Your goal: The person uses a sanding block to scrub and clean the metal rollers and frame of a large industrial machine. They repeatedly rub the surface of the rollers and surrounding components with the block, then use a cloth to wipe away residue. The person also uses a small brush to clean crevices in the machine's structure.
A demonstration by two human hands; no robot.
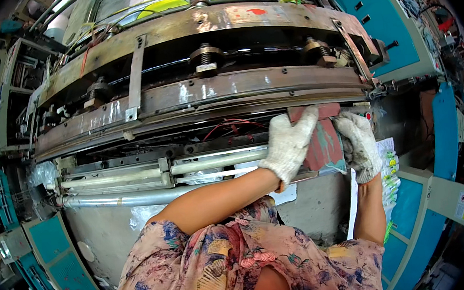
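A worn reddish-brown board [324, 147] with greenish patches lies at the right end of the machine's front edge. My left hand [291, 145], in a white knit glove, grips its left side, with fingers reaching up toward its top. On the board's right edge is my right hand [359, 145], in a greyed white glove, its fingers curled against it. The undersides of both hands are hidden. Just above the board runs the long metal bar [200, 114] of the machine.
Spring-loaded bolts [206, 59] line the machine's upper beam. Below run a silver roller [118, 199] and red wires [230, 125]. A red button [368, 116] sits beside my right hand. Blue cabinets [408, 211] stand at right, with stacked printed plastic packaging [389, 175] nearby.
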